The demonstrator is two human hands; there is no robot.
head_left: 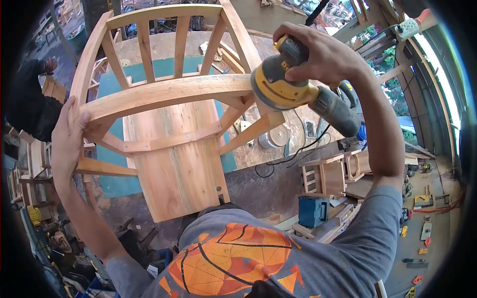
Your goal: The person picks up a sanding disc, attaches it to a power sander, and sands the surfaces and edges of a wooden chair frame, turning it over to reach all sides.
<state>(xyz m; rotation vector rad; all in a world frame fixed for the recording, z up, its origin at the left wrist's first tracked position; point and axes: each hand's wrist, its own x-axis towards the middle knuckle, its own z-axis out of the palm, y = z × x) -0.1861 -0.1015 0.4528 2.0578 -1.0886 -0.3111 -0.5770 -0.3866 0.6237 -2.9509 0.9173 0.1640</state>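
A wooden chair frame [169,94] lies tipped over on the workbench, its slatted back pointing away from me and its broad plank seat [174,164] facing my body. My left hand [69,131] grips the frame at its left corner, thumb over the near curved rail. In my right hand [323,54] is a yellow and black orbital sander [283,82], fingers wrapped round its top. The sander's pad is against the right end of that curved rail, where it meets the leg. A dark dust canister [335,111] sticks out of the sander toward me.
A green mat [112,184] lies under the chair on the workbench [248,151]. A round tin [275,136] and a black cord [303,149] are right of it. Small wooden chairs [325,176] and a blue box [313,211] stand lower right. Another person [32,104] is at left.
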